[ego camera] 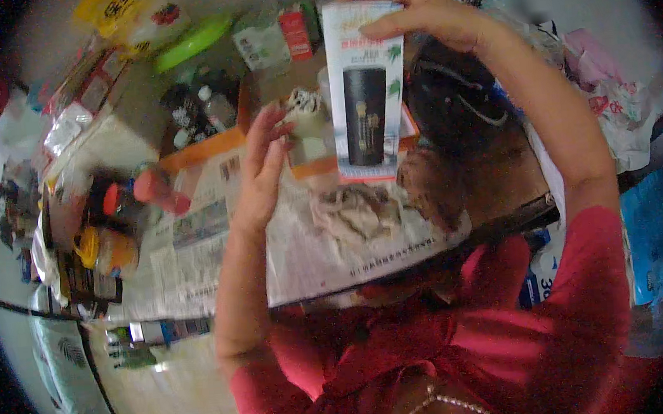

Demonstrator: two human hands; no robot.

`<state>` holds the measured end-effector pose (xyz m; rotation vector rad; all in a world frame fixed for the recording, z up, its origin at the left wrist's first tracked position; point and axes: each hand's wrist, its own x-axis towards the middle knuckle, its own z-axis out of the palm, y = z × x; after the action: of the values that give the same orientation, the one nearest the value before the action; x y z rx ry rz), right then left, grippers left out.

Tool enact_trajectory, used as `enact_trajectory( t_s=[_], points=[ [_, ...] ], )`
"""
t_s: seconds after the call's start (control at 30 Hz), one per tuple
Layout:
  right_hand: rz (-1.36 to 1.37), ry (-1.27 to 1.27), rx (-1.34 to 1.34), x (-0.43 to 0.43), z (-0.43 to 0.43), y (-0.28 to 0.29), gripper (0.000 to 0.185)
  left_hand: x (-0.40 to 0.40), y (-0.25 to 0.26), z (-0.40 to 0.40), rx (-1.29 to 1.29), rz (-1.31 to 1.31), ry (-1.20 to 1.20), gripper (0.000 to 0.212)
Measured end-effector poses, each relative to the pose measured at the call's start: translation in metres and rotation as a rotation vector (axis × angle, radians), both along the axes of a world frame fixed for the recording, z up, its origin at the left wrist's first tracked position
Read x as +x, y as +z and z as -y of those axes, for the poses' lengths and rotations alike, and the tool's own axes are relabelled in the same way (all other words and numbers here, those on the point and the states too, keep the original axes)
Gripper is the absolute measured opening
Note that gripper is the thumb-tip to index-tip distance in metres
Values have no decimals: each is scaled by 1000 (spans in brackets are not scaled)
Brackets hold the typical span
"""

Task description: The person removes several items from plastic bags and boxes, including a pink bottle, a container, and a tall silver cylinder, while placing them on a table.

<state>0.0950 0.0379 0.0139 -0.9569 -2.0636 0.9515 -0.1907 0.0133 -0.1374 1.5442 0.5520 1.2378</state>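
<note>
A tall white cardboard box (366, 93) printed with a black tumbler stands upright before me. My right hand (409, 11) grips it near the top, fingers across its upper face. To its left, my left hand (266, 159) is raised with fingers apart, near a pale container (310, 141) that has a black-and-white patterned top. A crumpled beige cloth or paper (355, 211) lies on the newspaper (194, 247) just below the box. What lies behind the box is hidden.
A black bag (457, 92) is at the right, with plastic bags (615, 103) beyond. An orange-edged box (204, 147) borders dark bottles (184, 110). Red-capped items (158, 188) and a yellow-lidded jar (110, 250) stand left. A green object (193, 43) and red carton (296, 34) are farther back.
</note>
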Motion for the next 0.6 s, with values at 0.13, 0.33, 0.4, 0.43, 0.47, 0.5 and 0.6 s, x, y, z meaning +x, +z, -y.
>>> enact_trajectory(
  t_s=[0.13, 0.33, 0.4, 0.43, 0.47, 0.5, 0.6],
  points=[
    [65, -125, -91, -40, 42, -36, 66, 37, -1, 56, -199, 187, -272, 83],
    [-71, -125, -96, -47, 75, -86, 64, 39, -8, 125, -401, 127, -241, 93],
    [-38, -73, -101, -50, 82, -91, 63, 37, -16, 138, -473, 139, -254, 91],
    [-19, -45, -95, -50, 83, -91, 62, 37, -19, 143, -500, 146, -260, 90],
    [-39, 1, -91, -46, 81, -95, 61, 39, -19, 148, -481, 148, -240, 89],
    [-59, 45, -88, -40, 77, -103, 59, 42, -19, 154, -461, 151, -221, 88],
    [52, 106, -223, -47, 119, -67, 55, 31, -23, 166, -436, 162, -181, 89]
  ],
)
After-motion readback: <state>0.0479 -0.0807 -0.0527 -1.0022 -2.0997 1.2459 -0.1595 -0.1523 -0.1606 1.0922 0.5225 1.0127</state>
